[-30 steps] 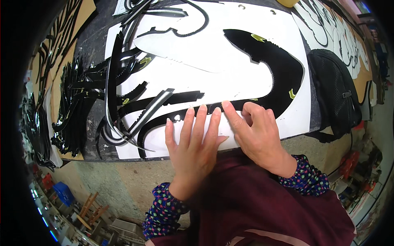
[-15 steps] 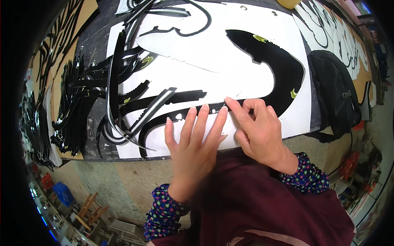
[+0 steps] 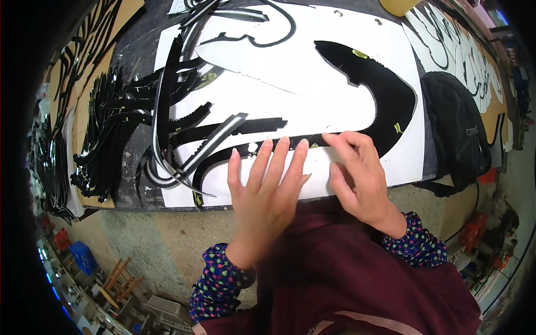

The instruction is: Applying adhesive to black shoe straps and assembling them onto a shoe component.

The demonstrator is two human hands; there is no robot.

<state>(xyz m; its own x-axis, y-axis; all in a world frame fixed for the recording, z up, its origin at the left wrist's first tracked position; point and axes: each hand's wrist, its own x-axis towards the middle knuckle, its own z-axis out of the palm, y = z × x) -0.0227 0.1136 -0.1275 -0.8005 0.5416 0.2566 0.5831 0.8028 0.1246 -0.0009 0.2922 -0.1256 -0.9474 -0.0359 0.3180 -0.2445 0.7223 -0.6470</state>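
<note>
A large hooked black cut-out piece [image 3: 393, 92], thin and flexible-looking, lies flat on a white sheet [image 3: 268, 67]. Its wide part curves at the right, and a narrow tail with notched edges runs left along the near side. My left hand [image 3: 267, 178] is spread, palm down, its fingertips pressing on the narrow tail. Just right of it, my right hand [image 3: 363, 173] rests its index fingertip on the same strip; the thumb stands apart and nothing shows between the fingers. Small yellow-green patches show on the black piece.
Black and silver-grey curved strips [image 3: 162, 100] overlap the sheet's left side. Beyond them a dense bundle of black strips [image 3: 103, 139] lies on brown board. A black mesh bag [image 3: 455, 120] sits at the right, near white cut-outs [image 3: 455, 47]. A yellow container [image 3: 399, 5] stands at the far edge.
My right hand has shifted slightly right along the strip, its thumb now farther from the fingers. My left fingers have stayed on the tail. The whole view has shifted a little.
</note>
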